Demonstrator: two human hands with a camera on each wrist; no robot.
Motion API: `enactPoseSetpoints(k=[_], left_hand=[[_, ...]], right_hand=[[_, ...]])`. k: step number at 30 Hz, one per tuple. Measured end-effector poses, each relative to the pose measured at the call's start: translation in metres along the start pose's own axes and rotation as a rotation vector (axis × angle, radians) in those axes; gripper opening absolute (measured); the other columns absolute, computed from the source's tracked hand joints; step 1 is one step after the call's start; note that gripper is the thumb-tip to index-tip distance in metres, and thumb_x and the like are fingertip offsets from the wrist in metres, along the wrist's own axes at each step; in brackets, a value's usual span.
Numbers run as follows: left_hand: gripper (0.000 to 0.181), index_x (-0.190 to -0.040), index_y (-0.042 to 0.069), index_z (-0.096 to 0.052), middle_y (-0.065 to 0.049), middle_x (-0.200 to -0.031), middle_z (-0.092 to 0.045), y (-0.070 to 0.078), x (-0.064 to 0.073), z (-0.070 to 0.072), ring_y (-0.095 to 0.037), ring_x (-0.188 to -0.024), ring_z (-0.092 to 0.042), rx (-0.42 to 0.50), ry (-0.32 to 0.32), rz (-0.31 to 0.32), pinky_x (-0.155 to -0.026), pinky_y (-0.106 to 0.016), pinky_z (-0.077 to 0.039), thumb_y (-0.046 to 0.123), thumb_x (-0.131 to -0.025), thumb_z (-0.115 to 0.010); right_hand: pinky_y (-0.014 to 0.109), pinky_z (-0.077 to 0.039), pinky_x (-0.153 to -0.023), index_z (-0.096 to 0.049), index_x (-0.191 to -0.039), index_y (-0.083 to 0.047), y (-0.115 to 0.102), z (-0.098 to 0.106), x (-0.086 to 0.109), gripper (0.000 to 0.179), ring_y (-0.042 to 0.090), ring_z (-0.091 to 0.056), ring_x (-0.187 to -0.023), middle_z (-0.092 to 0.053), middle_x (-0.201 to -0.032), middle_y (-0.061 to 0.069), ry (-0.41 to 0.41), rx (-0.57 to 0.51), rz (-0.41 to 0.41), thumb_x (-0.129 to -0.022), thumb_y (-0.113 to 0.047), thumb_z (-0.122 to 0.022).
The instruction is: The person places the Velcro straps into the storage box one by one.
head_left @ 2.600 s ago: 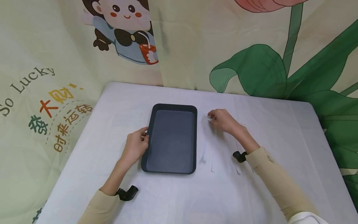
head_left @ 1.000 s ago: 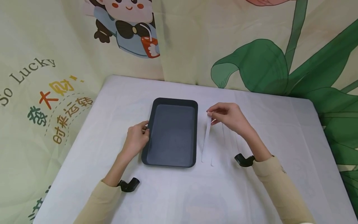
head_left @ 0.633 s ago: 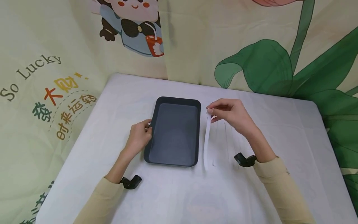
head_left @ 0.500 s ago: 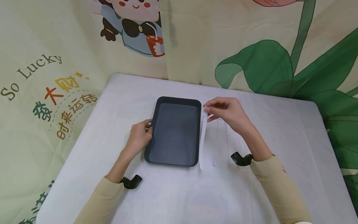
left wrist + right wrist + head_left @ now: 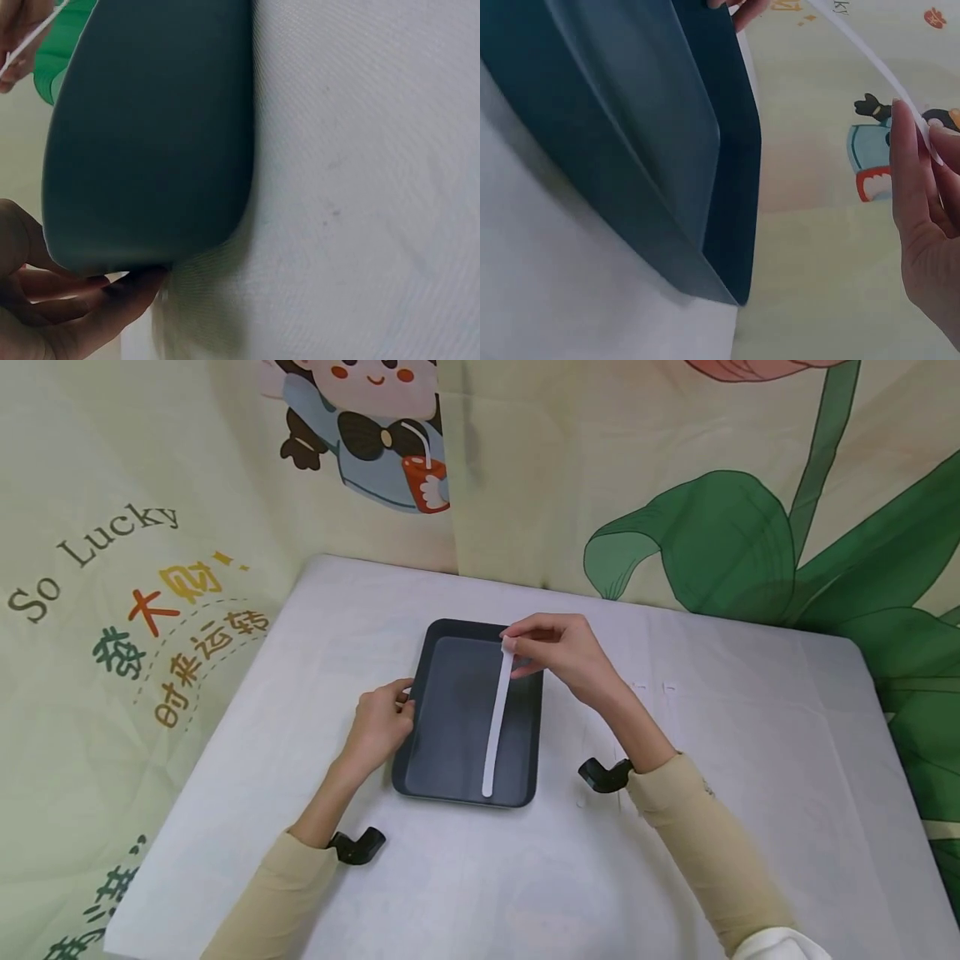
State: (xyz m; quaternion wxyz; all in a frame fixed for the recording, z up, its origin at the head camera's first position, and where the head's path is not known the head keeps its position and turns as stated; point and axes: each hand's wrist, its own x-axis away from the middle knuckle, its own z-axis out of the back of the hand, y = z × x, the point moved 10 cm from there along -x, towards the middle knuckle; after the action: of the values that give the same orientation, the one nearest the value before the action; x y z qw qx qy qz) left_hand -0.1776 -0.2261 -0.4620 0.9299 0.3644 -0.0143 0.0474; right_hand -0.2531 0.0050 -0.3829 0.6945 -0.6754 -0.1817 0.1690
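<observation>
Container: one shallow, dark grey tray, rectangular with rounded corners, sitting on the white-covered table with its long sides running away from the person. From where I stand the floor of the tray shows as one smooth dark surface, the low walls slanting outward to the rim.

Item at container: a narrow white strip, held over the tray's right half, roughly along its length and slightly slanted. Its far end is in the fingers; its near end lies over the tray close to the near wall. Contact between that end and the tray floor: cannot tell. The right wrist view has the strip bending gently, its held end above the rim.

Right hand: fingertips narrowed, pinching the strip's far end between thumb and fingers, above the tray's far right part.

Left hand: at the tray's left wall, fingers bent and gripping the rim; the left wrist view has the fingertips against the tray's outer side.

To the right of the tray, partly behind the right forearm: small reddish marks and faint thin outlines on the cloth, too pale to identify. Each wrist carries a black device. Backdrop: printed cloth, including a drawn red cup with a straw in it.
</observation>
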Motion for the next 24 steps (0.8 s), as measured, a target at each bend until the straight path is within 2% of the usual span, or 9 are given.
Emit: enactPoseSetpoints(k=[10,17,24], left_hand=[[0.039,-0.136,-0.009,-0.060,-0.027,-0.108,-0.073,0.000,0.000,-0.001,-0.032,-0.087,-0.073,-0.007,0.000,0.029,-0.071,-0.040,-0.059,-0.001,-0.098,-0.055],[0.038,-0.135,-0.009,-0.060,-0.027,-0.108,-0.073,-0.001,0.000,0.001,-0.033,-0.088,-0.073,-0.010,0.016,0.036,-0.072,-0.042,-0.059,0.000,-0.098,-0.055],[0.039,-0.137,-0.008,-0.059,-0.027,-0.110,-0.073,-0.004,-0.001,-0.002,-0.034,-0.091,-0.073,0.005,0.002,0.056,-0.073,-0.042,-0.060,0.001,-0.099,-0.055]], right_hand=[[0.046,-0.062,-0.076,-0.075,-0.109,0.004,0.015,-0.027,-0.028,0.019,0.023,-0.070,-0.076,-0.073,-0.097,0.013,-0.014,-0.066,-0.008,-0.092,-0.005,-0.075],[0.045,-0.062,-0.075,-0.074,-0.110,0.005,0.028,-0.044,-0.047,0.020,0.022,-0.071,-0.078,-0.074,-0.098,0.015,-0.017,-0.050,-0.038,-0.093,-0.004,-0.074],[0.043,-0.062,-0.074,-0.071,-0.114,0.011,0.045,-0.056,-0.063,0.025,0.021,-0.071,-0.078,-0.074,-0.101,0.016,-0.006,-0.049,-0.094,-0.094,-0.003,-0.073]])
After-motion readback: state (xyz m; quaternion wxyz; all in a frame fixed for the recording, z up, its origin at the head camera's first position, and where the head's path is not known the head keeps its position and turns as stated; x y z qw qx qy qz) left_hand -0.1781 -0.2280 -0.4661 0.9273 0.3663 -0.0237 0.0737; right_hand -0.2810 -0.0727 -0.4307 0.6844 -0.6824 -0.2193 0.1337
